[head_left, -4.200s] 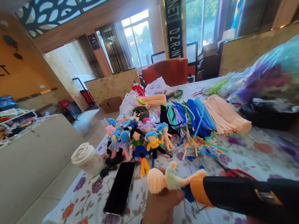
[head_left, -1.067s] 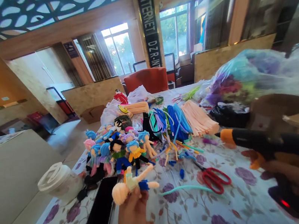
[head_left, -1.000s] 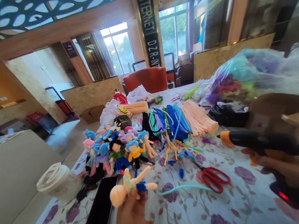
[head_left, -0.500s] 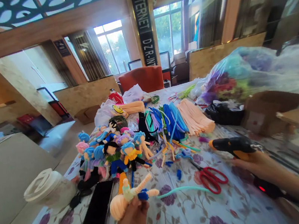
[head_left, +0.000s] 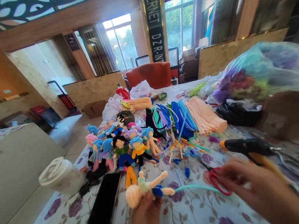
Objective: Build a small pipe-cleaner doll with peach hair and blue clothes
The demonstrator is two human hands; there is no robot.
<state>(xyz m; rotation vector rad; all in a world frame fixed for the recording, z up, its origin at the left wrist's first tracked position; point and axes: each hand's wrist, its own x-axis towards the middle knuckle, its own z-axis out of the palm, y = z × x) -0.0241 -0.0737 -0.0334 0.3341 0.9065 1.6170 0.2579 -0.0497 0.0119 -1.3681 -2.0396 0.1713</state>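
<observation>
My left hand (head_left: 144, 220) is closed round a small pipe-cleaner doll (head_left: 142, 190) with a peach head, pale green top and blue part, held low over the flowered tablecloth (head_left: 197, 220). My right hand (head_left: 247, 183), blurred by motion, holds nothing; its loosely spread fingers reach over the handles of the red scissors (head_left: 216, 181). A teal pipe cleaner (head_left: 197, 187) lies between the doll and the scissors. The black and orange glue gun (head_left: 247, 145) rests on the table just behind my right hand, apart from it.
A black phone (head_left: 103, 206) and a lidded white cup (head_left: 60, 175) lie to the left. Behind are a pile of finished dolls (head_left: 121, 146), bundles of pipe cleaners (head_left: 179, 118), a bag of coloured material (head_left: 259, 72), a cardboard box (head_left: 294, 111) and a red chair (head_left: 149, 75).
My right hand set the glue gun down on the table, let go of it and moved left to the scissors. My left hand kept the doll, shifting slightly right.
</observation>
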